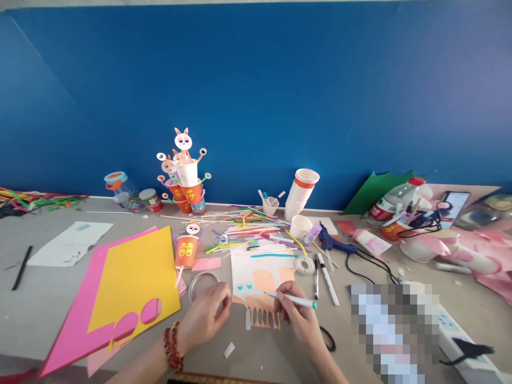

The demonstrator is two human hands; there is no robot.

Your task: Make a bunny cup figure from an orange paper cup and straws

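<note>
My right hand (294, 312) grips a white marker (302, 302) with a green end, its tip pointing left over the paper. Beneath the tip lies a white sheet (240, 272) bearing two small teal marks. An orange paper (260, 309) with several cut-out ovals lies partly under that sheet. My left hand (206, 314) is closed, fingers curled together, left of the papers; whatever it may hold is hidden. A roll of clear tape (192, 290) sits just behind it. An orange paper cup (186, 252) with a rabbit face (192, 229) stands farther back.
Yellow card (140, 272) over pink card (76, 320) covers the left. Colored sticks (248, 229) lie at the back, near stacked rabbit cups (186, 173) and a tall white cup stack (300, 192). On the right are a blue glue gun (336, 242), its cord and a power strip (460, 336).
</note>
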